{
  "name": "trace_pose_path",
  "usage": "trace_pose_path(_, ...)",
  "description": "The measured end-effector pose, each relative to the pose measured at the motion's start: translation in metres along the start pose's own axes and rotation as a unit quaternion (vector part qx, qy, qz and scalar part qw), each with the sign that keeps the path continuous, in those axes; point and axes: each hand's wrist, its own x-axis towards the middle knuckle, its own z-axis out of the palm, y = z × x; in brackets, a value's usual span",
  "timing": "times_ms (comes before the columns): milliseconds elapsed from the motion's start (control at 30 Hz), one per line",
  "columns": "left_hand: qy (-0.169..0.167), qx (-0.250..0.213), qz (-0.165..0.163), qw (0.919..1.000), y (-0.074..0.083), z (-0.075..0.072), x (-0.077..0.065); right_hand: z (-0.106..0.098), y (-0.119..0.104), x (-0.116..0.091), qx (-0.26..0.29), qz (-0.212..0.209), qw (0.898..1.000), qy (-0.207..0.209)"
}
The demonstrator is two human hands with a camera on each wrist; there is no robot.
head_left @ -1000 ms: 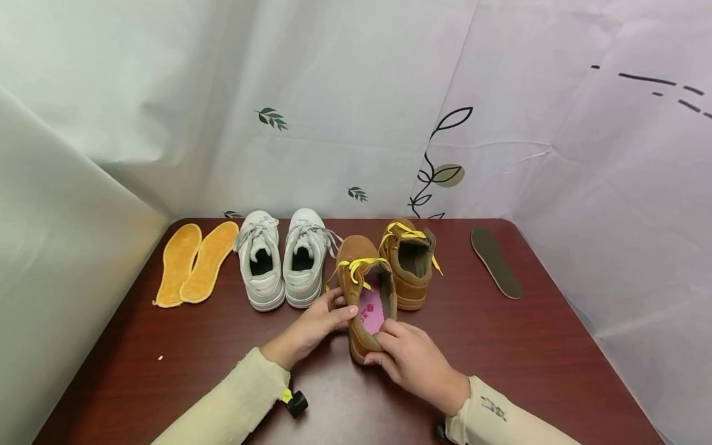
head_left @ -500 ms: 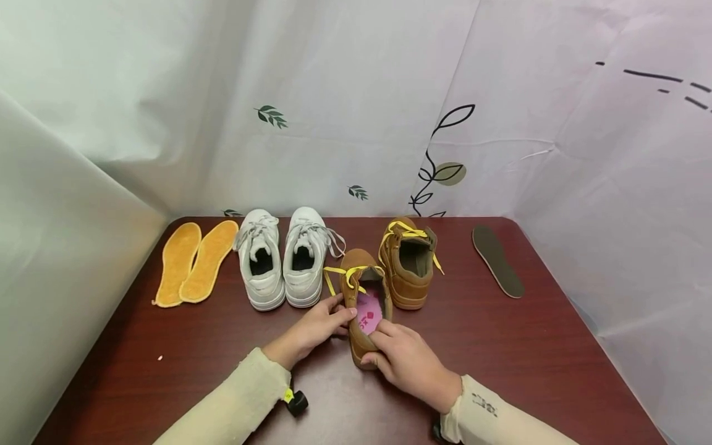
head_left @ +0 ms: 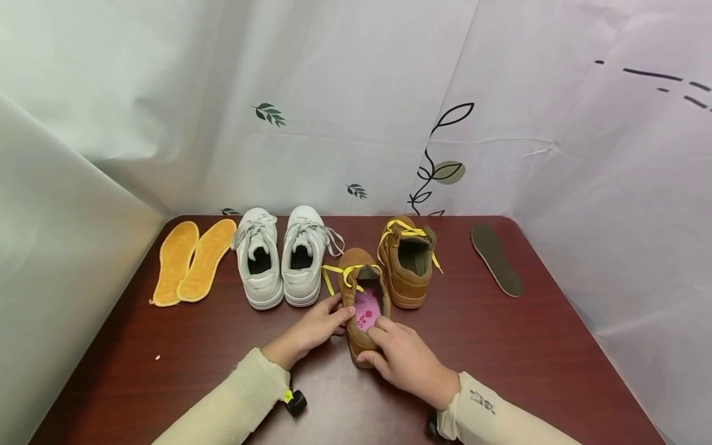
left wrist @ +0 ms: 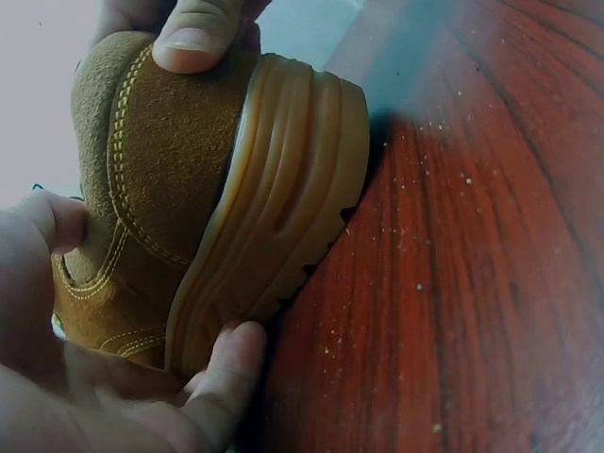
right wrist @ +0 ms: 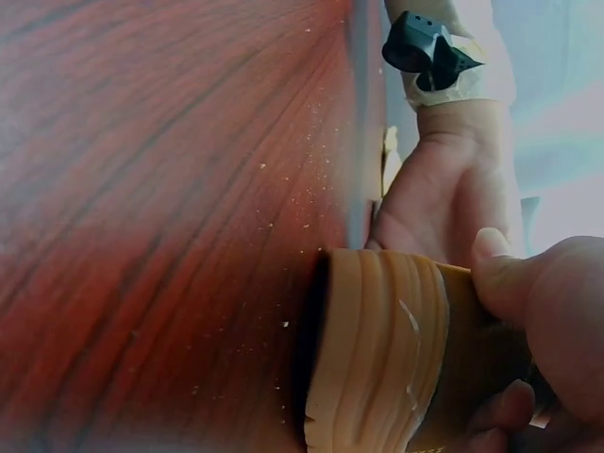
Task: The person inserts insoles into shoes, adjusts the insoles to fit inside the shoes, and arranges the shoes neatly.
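A brown suede shoe (head_left: pixel 357 340) with yellow laces is in the middle of the table, toe pointing away from me. Inside it lies a pink insole (head_left: pixel 367 309) with red print, its front part hidden under the laces. My left hand (head_left: pixel 307 327) holds the shoe's left side, thumb at the collar and a fingertip low against the sole (left wrist: pixel 274 198) in the left wrist view. My right hand (head_left: pixel 408 361) grips the heel collar, thumb outside and fingers reaching into the opening over the insole's heel end. Its mate, another brown shoe (head_left: pixel 408 287), stands just behind to the right.
Two white sneakers (head_left: pixel 261 287) stand side by side on the left. Farther left lie two overlapping orange fuzzy insoles (head_left: pixel 207 259). One dark brown insole (head_left: pixel 497 259) lies at the right of the dark red table (head_left: pixel 534 352). White printed cloth (head_left: pixel 311 154) hangs behind.
The shoe has come lower and nearer to me, away from its mate. My right hand has shifted slightly left with its fingers still in the opening. The left hand keeps its hold.
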Motion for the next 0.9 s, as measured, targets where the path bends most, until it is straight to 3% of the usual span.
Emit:
trace_pose_path(167,0.060,0.033,0.031,0.9972,-0.002,0.003,0.000,0.001,-0.003,0.000,-0.010,0.012,1.000,-0.004)
trace_pose_path(267,0.076,0.058,0.054,0.9939,0.001,0.004,0.000,0.001,-0.004,0.001,-0.010,0.010,1.000,0.000)
trace_pose_path(500,0.122,0.186,0.053,0.9735,0.019,0.001,-0.002,-0.001,-0.005,0.002,-0.013,0.016,1.000,-0.011)
trace_pose_path(600,0.118,0.191,0.068,0.9721,0.024,-0.001,0.000,0.000,-0.006,0.004,-0.012,0.016,1.000,-0.013)
trace_pose_path(733,0.101,0.165,0.081,0.9778,0.021,-0.002,0.003,0.001,-0.007,0.005,-0.010,0.017,1.000,-0.010)
trace_pose_path(900,0.108,0.158,0.087,0.9777,0.020,-0.002,0.005,0.002,-0.008,0.006,-0.009,0.019,1.000,-0.002)
